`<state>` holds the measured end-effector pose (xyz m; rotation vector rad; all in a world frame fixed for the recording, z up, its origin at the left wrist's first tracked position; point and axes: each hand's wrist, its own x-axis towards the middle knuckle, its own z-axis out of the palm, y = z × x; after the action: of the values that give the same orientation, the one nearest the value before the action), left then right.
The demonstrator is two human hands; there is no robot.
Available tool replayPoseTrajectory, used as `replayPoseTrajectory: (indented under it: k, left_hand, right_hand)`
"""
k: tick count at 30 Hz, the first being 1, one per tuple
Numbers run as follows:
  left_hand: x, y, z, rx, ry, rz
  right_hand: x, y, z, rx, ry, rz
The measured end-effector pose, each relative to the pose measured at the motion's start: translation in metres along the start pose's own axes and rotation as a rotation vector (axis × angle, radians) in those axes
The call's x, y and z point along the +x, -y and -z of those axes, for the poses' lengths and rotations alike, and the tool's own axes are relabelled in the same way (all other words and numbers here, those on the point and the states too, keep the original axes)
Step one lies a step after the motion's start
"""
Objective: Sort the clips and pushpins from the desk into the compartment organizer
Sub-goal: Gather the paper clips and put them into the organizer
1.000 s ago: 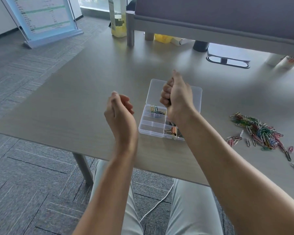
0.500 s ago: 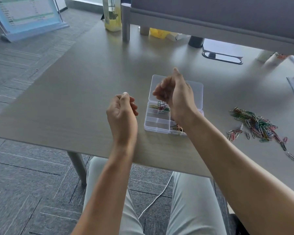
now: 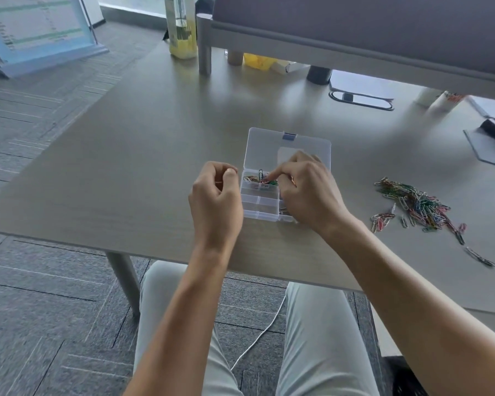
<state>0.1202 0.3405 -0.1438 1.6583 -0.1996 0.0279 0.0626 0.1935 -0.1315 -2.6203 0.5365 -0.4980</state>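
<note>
The right hand [image 3: 306, 192] covers the near right part of the clear box [image 3: 259, 205]. You cannot tell what the curled left hand [image 3: 216, 200] holds, just beside it.

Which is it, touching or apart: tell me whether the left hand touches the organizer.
Cannot tell. In the head view the left hand, curled shut, sits right beside the organizer, its knuckles overlapping the left wall, but whether it rests against the wall or hovers above it does not show.

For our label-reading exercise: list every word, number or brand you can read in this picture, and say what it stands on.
No text can be read.
Sign board on the floor: rows of print, too blurred.
Bottle label: dark print, too blurred.
Small container at the desk's far right: red marking, unreadable.
Compartment organizer: no print visible.
</note>
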Motion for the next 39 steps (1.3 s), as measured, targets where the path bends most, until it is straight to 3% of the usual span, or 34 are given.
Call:
replayPoseTrajectory:
  k: [5,13,17,24,34,39]
  left_hand:
    - [-0.003,-0.004,0.0,0.035,-0.004,-0.045]
    - [-0.027,-0.026,-0.044,0.136,0.07,-0.27]
    - [-0.058,-0.035,-0.089,0.089,0.26,-0.32]
    - [-0.112,-0.039,-0.162,0.217,0.52,-0.448]
    - [-0.129,-0.025,-0.206,0.666,0.48,-0.544]
    - [-0.125,-0.021,-0.218,0.633,0.485,-0.488]
  right_hand:
    - [-0.001,0.005,0.001,-0.011,0.051,0.005]
    - [-0.041,-0.054,0.05,0.053,-0.143,-0.083]
    - [-0.088,-0.107,0.085,0.022,-0.216,-0.199]
    - [-0.146,-0.179,0.124,-0.046,-0.311,-0.351]
    - [-0.146,-0.225,0.133,-0.063,-0.278,-0.379]
    - [-0.133,-0.229,0.134,-0.062,-0.209,-0.327]
